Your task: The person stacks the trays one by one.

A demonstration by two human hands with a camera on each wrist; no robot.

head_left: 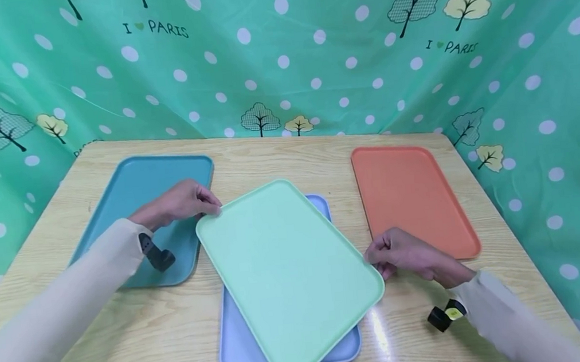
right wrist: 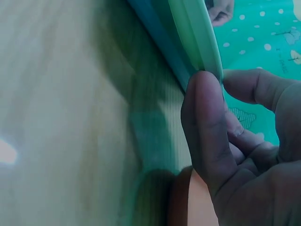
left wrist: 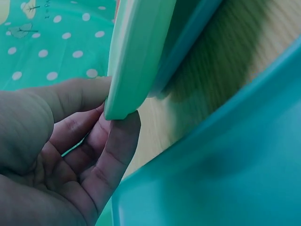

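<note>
A light green tray [head_left: 293, 278] is turned at an angle above a lavender-blue tray [head_left: 242, 346], whose corners show from under it. My left hand [head_left: 183, 200] pinches the green tray's far left corner between thumb and fingers. In the left wrist view, the green tray's rim [left wrist: 136, 56] sits between the left thumb and fingertips. My right hand [head_left: 405, 254] pinches its right edge near the near right corner. The right wrist view shows the green rim [right wrist: 202, 42] between thumb and forefinger, with a gap between it and the tray below.
A teal-blue tray [head_left: 160, 175] lies on the left of the wooden table [head_left: 277, 147], partly under my left arm. An orange-red tray [head_left: 410, 193] lies at the right, just beyond my right hand. A green dotted curtain [head_left: 279, 61] hangs behind and beside the table.
</note>
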